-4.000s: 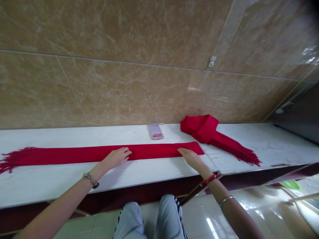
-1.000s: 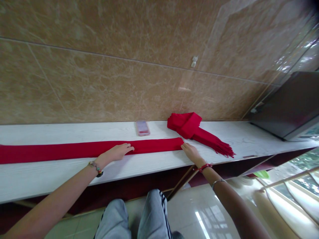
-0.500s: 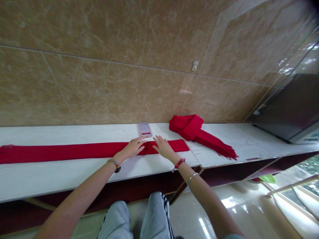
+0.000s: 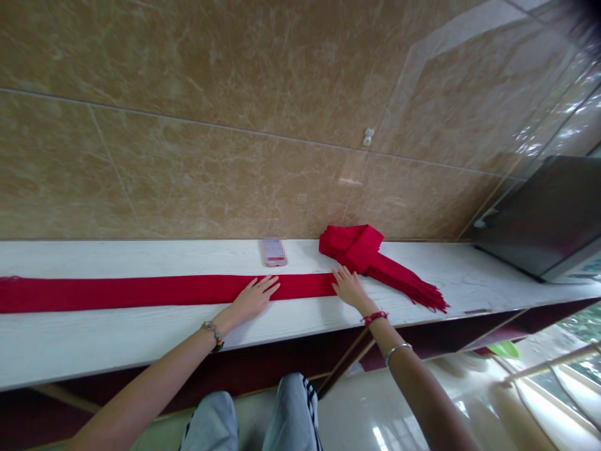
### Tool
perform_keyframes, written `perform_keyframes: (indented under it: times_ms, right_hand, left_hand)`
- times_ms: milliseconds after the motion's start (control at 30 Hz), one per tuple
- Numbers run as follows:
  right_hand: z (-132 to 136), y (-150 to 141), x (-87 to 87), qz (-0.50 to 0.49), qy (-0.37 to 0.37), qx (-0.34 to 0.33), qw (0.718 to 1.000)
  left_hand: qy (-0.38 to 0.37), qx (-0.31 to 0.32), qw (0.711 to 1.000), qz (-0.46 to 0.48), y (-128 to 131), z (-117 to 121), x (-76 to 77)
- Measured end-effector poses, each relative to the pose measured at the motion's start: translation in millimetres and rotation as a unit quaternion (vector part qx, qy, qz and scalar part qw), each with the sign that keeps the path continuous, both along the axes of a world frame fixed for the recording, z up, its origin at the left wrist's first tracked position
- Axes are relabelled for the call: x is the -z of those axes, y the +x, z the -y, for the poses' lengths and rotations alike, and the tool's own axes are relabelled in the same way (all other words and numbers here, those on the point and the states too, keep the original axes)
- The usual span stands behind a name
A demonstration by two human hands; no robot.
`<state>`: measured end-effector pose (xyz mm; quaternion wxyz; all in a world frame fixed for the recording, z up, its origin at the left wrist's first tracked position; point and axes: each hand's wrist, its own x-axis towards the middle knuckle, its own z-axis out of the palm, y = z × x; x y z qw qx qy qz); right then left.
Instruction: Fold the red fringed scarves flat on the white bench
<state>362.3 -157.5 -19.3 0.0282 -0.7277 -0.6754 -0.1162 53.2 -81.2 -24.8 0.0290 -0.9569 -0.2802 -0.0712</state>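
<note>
A long red scarf (image 4: 141, 292) lies flat as a narrow strip along the white counter, running off the left edge of the view. My left hand (image 4: 253, 297) rests on it right of the middle, palm down, fingers stretched out. At the scarf's right end, my right hand (image 4: 350, 288) lies with its fingers extended over the cloth, covering that end. Just beyond my right hand is a second red scarf (image 4: 354, 246), loosely folded over itself, its fringed tail pointing right.
A phone (image 4: 273, 252) lies on the white counter (image 4: 117, 341) near the brown tiled wall (image 4: 211, 175). A dark box-like appliance (image 4: 539, 216) stands at the right end. Below the counter are dark red open shelves (image 4: 263, 360).
My right hand has slid right along the scarf to its end. My left hand stays on the cloth in nearly the same place. The view has tilted slightly.
</note>
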Motion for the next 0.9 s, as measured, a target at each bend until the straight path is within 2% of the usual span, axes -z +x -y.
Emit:
perform_keyframes:
  times_ms: [67, 133, 200, 333, 433, 500, 567, 667, 767, 833, 900]
  right_hand:
    - [-6.7, -30.3, -4.2, -0.026, 0.005, -0.086, 0.996]
    - [-9.3, -57.2, -2.7, -0.061, -0.044, -0.187, 0.979]
    - [-6.1, -71.6, 2.9, -0.075, -0.071, -0.215, 0.971]
    - [8.5, -69.4, 14.3, -0.075, -0.03, -0.146, 0.986]
    - [14.0, -64.0, 18.1, -0.064, 0.001, -0.108, 0.992]
    - [14.5, -58.7, 21.1, -0.057, -0.005, -0.088, 0.994]
    - [15.6, -45.9, 26.3, -0.042, -0.01, -0.046, 0.998]
    - [21.8, -12.2, 35.6, -0.002, -0.003, 0.028, 1.0]
    - [25.2, 14.2, 37.7, 0.03, -0.017, 0.038, 0.999]
    - [19.4, 9.9, 31.1, 0.038, -0.01, 0.035, 0.999]
    - [7.1, -18.1, 19.0, 0.028, 0.011, 0.003, 1.0]
  left_hand:
    - [-0.036, 0.041, 0.998, -0.018, 6.5, 0.1, 1.4]
    - [-0.056, 0.042, 0.997, -0.02, 7.7, 0.0, 2.0]
    - [-0.061, 0.047, 0.997, -0.012, 3.6, 1.0, -0.2]
    - [-0.023, 0.019, 1.0, 0.0, -0.8, 5.3, -11.0]
    - [0.001, 0.005, 1.0, -0.004, 12.5, 6.0, -17.2]
    - [-0.018, 0.022, 1.0, -0.006, 21.6, 5.1, -17.5]
    - [-0.057, 0.014, 0.998, -0.008, 20.6, 4.3, -14.7]
    - [-0.111, -0.064, 0.992, -0.011, -10.4, 5.8, -7.8]
    - [-0.133, -0.168, 0.977, -0.018, -65.1, 12.4, -2.9]
    - [-0.136, -0.232, 0.963, -0.023, -98.1, 19.4, -2.5]
    - [-0.129, -0.266, 0.955, -0.029, -117.3, 25.7, -4.4]
